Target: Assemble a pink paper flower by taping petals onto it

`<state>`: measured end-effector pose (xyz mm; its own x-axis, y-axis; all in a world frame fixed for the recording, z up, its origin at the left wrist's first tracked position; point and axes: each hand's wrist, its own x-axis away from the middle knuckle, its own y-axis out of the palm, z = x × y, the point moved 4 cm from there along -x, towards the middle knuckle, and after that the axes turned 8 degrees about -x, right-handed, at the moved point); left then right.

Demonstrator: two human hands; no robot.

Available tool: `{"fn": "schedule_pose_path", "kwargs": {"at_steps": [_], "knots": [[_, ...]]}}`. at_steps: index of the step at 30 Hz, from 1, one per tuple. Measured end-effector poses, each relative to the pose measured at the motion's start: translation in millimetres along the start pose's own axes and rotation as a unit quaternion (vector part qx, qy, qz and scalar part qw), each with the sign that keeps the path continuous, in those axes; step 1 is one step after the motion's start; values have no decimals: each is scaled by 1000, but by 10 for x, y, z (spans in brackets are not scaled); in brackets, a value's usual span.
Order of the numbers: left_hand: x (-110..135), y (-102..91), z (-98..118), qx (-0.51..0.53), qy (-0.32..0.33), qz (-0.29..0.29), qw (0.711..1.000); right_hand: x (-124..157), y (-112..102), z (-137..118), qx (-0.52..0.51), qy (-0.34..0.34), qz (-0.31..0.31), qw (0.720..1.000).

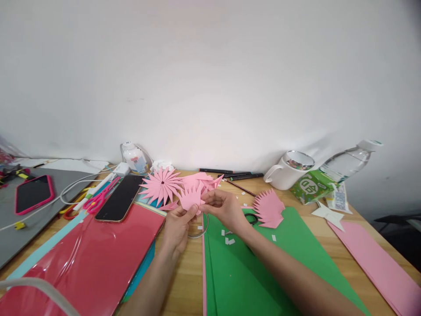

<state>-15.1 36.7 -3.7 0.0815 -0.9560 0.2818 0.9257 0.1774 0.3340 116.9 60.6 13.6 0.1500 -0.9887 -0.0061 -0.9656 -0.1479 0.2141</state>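
Between my two hands is a pink pleated paper fan (190, 197) with pointed tips turned up and away from me. My left hand (180, 224) pinches its lower edge, thumb on the near face. On its right side, the fingertips of my right hand (225, 210) close on the fan's edge. A round pink paper rosette (162, 183) with a dark centre lies just behind on the left. More folded pink paper (197, 179) sits behind the held piece. Another pink pleated fan (269, 208) rests on the green paper (263, 272) to the right.
Left are a red folder (88, 259), a black phone (120, 198), pink scissors (100, 195) and a white bottle (134, 158). Black pens (243, 176) lie by the wall. A white mug (291, 169), green packet (312, 186), water bottle (350, 160) and pink paper strips (375, 263) are right.
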Motion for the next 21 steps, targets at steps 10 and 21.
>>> {"fn": "schedule_pose_path", "kwargs": {"at_steps": [10, 21], "knots": [[-4, 15, -4, 19, 0, 1, 1000, 9, 43, 68, -79, 9, 4, 997], [7, 9, 7, 25, 42, 25, 998, 19, 67, 124, -109, -16, 19, 994]]}}
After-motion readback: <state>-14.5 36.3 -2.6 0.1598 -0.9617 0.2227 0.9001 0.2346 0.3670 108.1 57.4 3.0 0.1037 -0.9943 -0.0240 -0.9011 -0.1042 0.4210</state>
